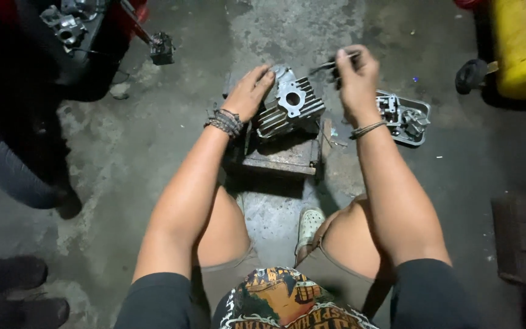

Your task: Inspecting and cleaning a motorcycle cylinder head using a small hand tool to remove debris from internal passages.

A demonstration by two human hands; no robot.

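A finned grey metal engine cylinder rests tilted on a dark metal block on the concrete floor. My left hand lies flat against the cylinder's left side, steadying it. My right hand is raised just right of the cylinder, its fingers closed around a thin dark tool whose tip points left over the cylinder's top. Both wrists wear bracelets.
A small metal tray of engine parts lies right of my right hand. A yellow machine with a black wheel stands far right. A dark motorcycle part and another person's leg and shoes are at the left.
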